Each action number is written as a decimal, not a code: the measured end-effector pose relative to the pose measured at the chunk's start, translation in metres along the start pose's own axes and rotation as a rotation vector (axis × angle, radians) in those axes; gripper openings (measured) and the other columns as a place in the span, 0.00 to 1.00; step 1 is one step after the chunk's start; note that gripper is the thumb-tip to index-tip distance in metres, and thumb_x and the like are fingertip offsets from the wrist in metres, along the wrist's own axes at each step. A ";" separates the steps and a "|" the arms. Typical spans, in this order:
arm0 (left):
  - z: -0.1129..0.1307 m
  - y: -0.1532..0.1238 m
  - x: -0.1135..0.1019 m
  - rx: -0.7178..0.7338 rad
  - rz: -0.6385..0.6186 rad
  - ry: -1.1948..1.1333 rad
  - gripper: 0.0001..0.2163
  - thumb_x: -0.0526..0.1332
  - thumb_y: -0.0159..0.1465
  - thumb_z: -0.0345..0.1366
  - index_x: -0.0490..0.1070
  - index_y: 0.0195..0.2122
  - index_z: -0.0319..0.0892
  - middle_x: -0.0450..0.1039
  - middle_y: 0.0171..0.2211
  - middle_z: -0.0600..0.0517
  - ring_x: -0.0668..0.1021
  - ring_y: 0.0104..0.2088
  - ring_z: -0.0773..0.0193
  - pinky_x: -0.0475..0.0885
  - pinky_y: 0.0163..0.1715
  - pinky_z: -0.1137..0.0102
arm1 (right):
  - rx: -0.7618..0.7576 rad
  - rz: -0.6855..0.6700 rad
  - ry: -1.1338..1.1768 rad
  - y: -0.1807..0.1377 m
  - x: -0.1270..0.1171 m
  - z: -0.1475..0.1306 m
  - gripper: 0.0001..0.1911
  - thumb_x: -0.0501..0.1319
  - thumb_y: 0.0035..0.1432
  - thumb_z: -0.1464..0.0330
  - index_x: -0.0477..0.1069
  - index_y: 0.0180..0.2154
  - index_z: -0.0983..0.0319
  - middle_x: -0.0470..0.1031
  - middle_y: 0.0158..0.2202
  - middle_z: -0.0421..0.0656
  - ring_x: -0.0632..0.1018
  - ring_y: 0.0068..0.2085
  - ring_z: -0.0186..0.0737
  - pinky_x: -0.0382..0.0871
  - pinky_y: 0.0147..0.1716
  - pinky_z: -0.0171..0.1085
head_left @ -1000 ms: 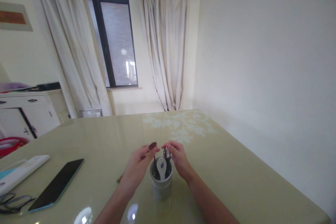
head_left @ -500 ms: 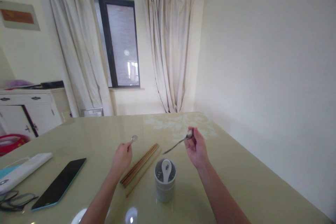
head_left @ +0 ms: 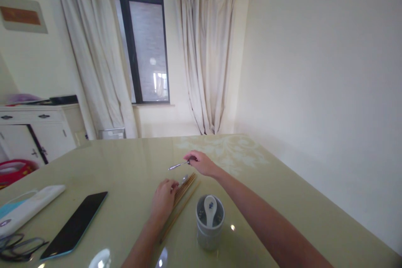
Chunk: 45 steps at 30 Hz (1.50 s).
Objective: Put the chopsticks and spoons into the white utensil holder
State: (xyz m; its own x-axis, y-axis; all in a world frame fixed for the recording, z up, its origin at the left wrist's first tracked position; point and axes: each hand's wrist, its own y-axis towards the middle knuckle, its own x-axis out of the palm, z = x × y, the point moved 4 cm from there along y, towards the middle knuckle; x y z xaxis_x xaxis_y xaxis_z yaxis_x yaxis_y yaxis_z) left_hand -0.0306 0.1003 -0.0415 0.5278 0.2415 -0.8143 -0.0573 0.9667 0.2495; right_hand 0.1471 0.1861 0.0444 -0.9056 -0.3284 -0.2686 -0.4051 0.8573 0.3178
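1 spoon [head_left: 178, 165] pinched in R hand [head_left: 202, 163], just past chopsticks [head_left: 181, 199] | L hand [head_left: 163, 196] on chopsticks, grip can't tell | cup [head_left: 210, 236] near

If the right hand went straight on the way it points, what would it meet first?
Probably nothing: the right hand, gripping a spoon, aims across the table toward its far edge, though depth is unclear.
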 end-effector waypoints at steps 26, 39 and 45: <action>-0.015 -0.016 -0.035 -0.121 0.044 0.417 0.17 0.51 0.76 0.30 0.81 0.50 0.46 0.80 0.51 0.45 0.80 0.53 0.54 0.71 0.51 0.64 | 0.062 -0.399 -0.289 0.006 0.037 0.027 0.18 0.69 0.61 0.72 0.79 0.54 0.62 0.84 0.52 0.49 0.84 0.47 0.44 0.79 0.49 0.41; -0.006 -0.016 -0.025 -0.061 -0.007 0.290 0.14 0.52 0.77 0.35 0.78 0.51 0.44 0.80 0.48 0.44 0.82 0.49 0.55 0.73 0.49 0.66 | -0.105 -0.388 -0.813 -0.104 -0.039 -0.078 0.17 0.79 0.52 0.56 0.82 0.36 0.59 0.78 0.28 0.37 0.74 0.28 0.36 0.58 0.27 0.33; -0.004 -0.019 -0.019 -0.010 -0.021 0.215 0.12 0.57 0.73 0.32 0.80 0.48 0.43 0.79 0.50 0.45 0.81 0.52 0.55 0.73 0.54 0.65 | -0.132 -0.333 -0.915 -0.118 -0.024 -0.076 0.05 0.76 0.55 0.68 0.83 0.35 0.58 0.81 0.29 0.39 0.77 0.31 0.39 0.59 0.29 0.34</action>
State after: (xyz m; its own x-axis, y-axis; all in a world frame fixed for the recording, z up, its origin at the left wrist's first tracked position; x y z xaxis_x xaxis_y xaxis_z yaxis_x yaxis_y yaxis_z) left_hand -0.0431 0.0773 -0.0328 0.3358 0.2330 -0.9126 -0.0571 0.9722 0.2273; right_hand 0.2072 0.0631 0.0828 -0.3178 -0.0636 -0.9460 -0.6836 0.7067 0.1821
